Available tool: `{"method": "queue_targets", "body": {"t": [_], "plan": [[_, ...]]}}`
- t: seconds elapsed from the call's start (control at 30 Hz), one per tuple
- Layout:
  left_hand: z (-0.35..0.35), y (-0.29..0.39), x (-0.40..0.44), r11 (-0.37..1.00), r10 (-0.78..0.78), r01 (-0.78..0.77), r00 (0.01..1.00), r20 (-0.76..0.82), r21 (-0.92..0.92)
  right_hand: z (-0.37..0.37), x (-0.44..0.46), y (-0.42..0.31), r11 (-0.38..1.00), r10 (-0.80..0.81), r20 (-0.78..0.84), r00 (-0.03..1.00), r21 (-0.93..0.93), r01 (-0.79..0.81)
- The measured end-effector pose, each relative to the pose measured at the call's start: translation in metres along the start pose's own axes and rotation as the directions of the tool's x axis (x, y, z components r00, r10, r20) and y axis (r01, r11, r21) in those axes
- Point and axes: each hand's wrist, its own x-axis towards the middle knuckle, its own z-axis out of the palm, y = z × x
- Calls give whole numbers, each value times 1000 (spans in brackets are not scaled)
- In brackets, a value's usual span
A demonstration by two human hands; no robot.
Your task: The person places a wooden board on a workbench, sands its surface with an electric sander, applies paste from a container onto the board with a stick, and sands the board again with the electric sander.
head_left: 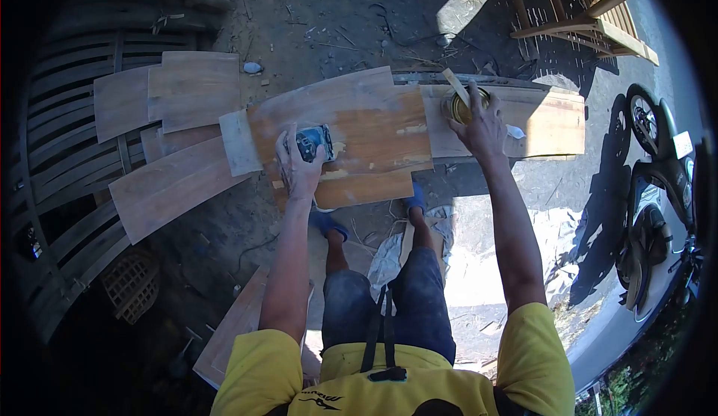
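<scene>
My left hand (pixel 301 169) is closed around a blue and dark can-like object (pixel 313 142) with pale markings; its exact kind is unclear. Beneath it lies a brown wooden panel (pixel 366 128) with pale yellowish filler-like patches. Off to the right, my right hand (pixel 482 128) grips the rim of a round, gold-coloured open tin (pixel 453 108). A flat wooden stick (pixel 455 85) slants across the tin's top. The tin stands on a lighter board (pixel 550 121), and a small whitish scrap (pixel 514 131) lies close to my right hand.
Several loose wooden panels (pixel 196 91) lie at left against a slatted bamboo structure (pixel 71 132). A slatted wooden chair (pixel 598 23) stands at the far right. A parked motorcycle (pixel 658 184) is on the right edge. Another panel (pixel 238 326) lies low on the left.
</scene>
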Motion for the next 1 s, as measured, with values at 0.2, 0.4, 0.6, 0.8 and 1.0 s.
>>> {"method": "queue_targets", "body": {"t": [0.2, 0.4, 0.6, 0.8, 1.0], "plan": [[-1, 34, 0, 967, 31, -19, 999, -43, 254, -16, -30, 47, 961, 21, -297, 955, 268, 62], [65, 203, 15, 866, 465, -394, 860, 209, -308, -5, -105, 87, 664, 394, 25, 919, 684, -304], [155, 305, 30, 859, 492, -506, 779, 388, -74, 8, -151, 90, 558, 409, 70, 910, 769, -311], [156, 292, 30, 821, 572, -523, 752, 329, -231, 11, -149, 100, 543, 457, 66, 887, 769, -337], [107, 217, 7, 909, 279, -205, 946, 165, -363, -36, -111, 97, 905, 189, -256, 948, 419, -67]]}}
